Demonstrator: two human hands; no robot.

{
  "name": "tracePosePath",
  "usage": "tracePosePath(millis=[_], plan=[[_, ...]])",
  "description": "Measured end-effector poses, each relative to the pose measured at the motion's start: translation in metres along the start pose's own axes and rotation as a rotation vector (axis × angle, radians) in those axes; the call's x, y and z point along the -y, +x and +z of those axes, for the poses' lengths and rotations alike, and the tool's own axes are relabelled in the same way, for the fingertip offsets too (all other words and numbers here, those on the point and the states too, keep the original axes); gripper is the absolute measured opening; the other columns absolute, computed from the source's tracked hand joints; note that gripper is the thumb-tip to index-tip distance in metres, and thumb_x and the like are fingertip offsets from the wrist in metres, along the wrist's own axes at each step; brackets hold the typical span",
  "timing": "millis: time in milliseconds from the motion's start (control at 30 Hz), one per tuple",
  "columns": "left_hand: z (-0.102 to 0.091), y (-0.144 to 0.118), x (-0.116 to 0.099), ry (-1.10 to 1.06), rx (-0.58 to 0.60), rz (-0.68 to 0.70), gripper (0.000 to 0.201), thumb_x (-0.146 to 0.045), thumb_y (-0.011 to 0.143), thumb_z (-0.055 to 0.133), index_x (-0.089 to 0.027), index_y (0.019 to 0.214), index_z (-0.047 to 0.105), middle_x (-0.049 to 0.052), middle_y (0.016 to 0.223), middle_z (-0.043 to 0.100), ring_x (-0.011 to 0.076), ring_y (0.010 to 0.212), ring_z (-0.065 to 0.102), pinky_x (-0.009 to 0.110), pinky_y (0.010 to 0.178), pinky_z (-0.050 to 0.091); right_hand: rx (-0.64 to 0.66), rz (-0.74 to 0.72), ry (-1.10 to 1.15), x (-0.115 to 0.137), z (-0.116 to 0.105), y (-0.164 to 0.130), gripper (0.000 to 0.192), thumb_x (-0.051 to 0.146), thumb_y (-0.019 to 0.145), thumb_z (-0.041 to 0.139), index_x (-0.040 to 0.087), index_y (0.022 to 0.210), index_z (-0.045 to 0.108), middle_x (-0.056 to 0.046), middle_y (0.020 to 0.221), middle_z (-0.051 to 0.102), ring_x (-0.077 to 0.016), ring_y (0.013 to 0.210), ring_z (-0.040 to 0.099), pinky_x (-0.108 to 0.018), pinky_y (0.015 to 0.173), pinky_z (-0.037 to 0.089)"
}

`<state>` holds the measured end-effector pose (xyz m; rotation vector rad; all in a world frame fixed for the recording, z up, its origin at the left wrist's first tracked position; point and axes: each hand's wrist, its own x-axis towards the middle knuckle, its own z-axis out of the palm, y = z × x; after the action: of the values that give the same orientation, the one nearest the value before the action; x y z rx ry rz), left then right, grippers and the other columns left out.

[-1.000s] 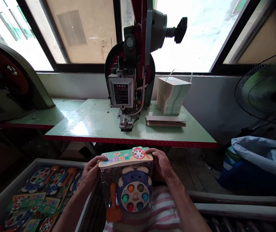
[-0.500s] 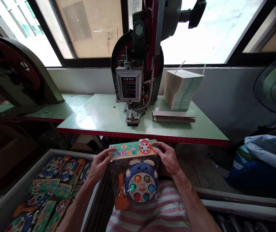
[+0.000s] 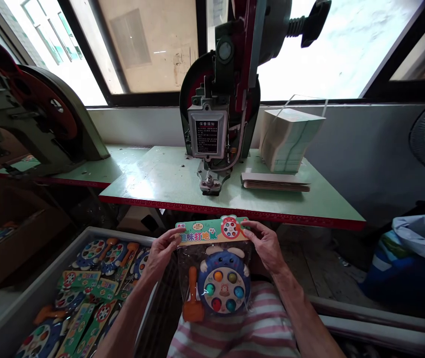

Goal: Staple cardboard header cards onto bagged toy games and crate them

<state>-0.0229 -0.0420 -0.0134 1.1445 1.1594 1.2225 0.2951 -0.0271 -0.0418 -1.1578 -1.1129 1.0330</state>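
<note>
Clear toy pack (image 3: 215, 278), both hands pinching header

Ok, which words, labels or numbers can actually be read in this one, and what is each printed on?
"味打地鼠": header card of the bagged toy, pinched by left hand and right hand; its first character is hidden.
Black plate on the machine: heading and lines too small to read.
Cards in the tray: too blurred.
</note>
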Motion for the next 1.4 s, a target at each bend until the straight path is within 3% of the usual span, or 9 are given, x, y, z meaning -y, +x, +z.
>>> tracePosePath(millis=[167, 333, 433, 533, 633, 800, 1067, 1400], plan=[[0.005, -0.002, -0.007, 0.01, -0.028, 0.002, 0.041, -0.047, 0.077, 0.082, -0.018, 0.106, 0.081, 0.007, 0.09, 0.079, 0.0242, 0.084, 0.072, 0.028, 0.071, 0.057, -0.001, 0.006, 0.005, 0.0, 0.0, -0.001, 0.033, 0.046, 0.079, 0.082, 0.023, 0.103, 0.08, -0.008, 0.108, 0.079, -0.0267, 0.096, 0.073, -0.037, 0.08, 0.06], [0.008, -0.006, -0.014, 0.065, -0.06, 0.018, 0.036, -0.044, 0.072, 0.086, -0.018, 0.097, 0.079, 0.0, 0.061, 0.067, 0.0211, 0.062, 0.069, 0.029, 0.061, 0.057, -0.056, -0.013, 0.03, 0.003, 0.002, -0.003, 0.034, 0.046, 0.073, 0.088, 0.023, 0.094, 0.076, -0.005, 0.088, 0.079, -0.0231, 0.08, 0.072, -0.033, 0.069, 0.059], [0.011, -0.007, -0.017, 0.077, -0.084, 0.04, 0.033, -0.043, 0.073, 0.084, -0.019, 0.095, 0.075, -0.001, 0.062, 0.068, 0.0189, 0.056, 0.066, 0.028, 0.057, 0.054, -0.103, -0.011, 0.075, 0.007, 0.002, -0.004, 0.037, 0.047, 0.069, 0.091, 0.023, 0.087, 0.069, -0.001, 0.073, 0.074, -0.0209, 0.068, 0.069, -0.031, 0.062, 0.057], [0.018, 0.001, -0.021, 0.072, -0.079, 0.111, 0.028, -0.041, 0.077, 0.081, -0.02, 0.093, 0.072, -0.003, 0.059, 0.064, 0.0145, 0.051, 0.06, 0.024, 0.053, 0.048, -0.163, -0.021, 0.115, 0.012, 0.0, 0.002, 0.041, 0.048, 0.064, 0.093, 0.023, 0.083, 0.067, 0.0, 0.07, 0.072, -0.0203, 0.065, 0.068, -0.031, 0.057, 0.056], [0.028, 0.023, -0.03, 0.074, -0.053, 0.18, 0.025, -0.04, 0.079, 0.08, -0.021, 0.09, 0.069, -0.005, 0.055, 0.06, 0.012, 0.048, 0.055, 0.021, 0.051, 0.041, -0.214, -0.038, 0.142, 0.023, -0.004, 0.019, 0.044, 0.049, 0.061, 0.094, 0.022, 0.081, 0.067, 0.0, 0.069, 0.072, -0.0194, 0.061, 0.066, -0.03, 0.052, 0.054], [0.045, 0.085, -0.051, 0.092, 0.027, 0.265, 0.023, -0.039, 0.08, 0.076, -0.022, 0.088, 0.062, -0.007, 0.055, 0.058, 0.0095, 0.044, 0.049, 0.02, 0.047, 0.034, -0.268, -0.114, 0.144, 0.043, -0.013, 0.069, 0.048, 0.05, 0.057, 0.096, 0.021, 0.079, 0.065, 0.0, 0.066, 0.071, -0.0182, 0.058, 0.064, -0.029, 0.052, 0.052], [0.071, 0.178, -0.076, 0.021, 0.074, 0.27, 0.036, -0.041, 0.073, 0.078, -0.024, 0.08, 0.047, -0.005, 0.054, 0.06, 0.0129, 0.044, 0.058, 0.023, 0.048, 0.043, -0.326, -0.191, 0.074, 0.047, -0.022, 0.145, 0.051, 0.051, 0.058, 0.093, 0.022, 0.081, 0.058, 0.002, 0.063, 0.067, -0.0159, 0.054, 0.059, -0.028, 0.051, 0.049], [0.074, 0.216, -0.066, 0.021, 0.061, 0.243, 0.032, -0.033, 0.072, 0.076, -0.024, 0.082, 0.047, -0.008, 0.056, 0.056, 0.0097, 0.043, 0.052, 0.021, 0.043, 0.04, -0.354, -0.191, 0.031, 0.052, -0.023, 0.162, 0.052, 0.054, 0.056, 0.092, 0.023, 0.079, 0.059, 0.002, 0.063, 0.065, -0.0152, 0.054, 0.058, -0.027, 0.05, 0.048]])
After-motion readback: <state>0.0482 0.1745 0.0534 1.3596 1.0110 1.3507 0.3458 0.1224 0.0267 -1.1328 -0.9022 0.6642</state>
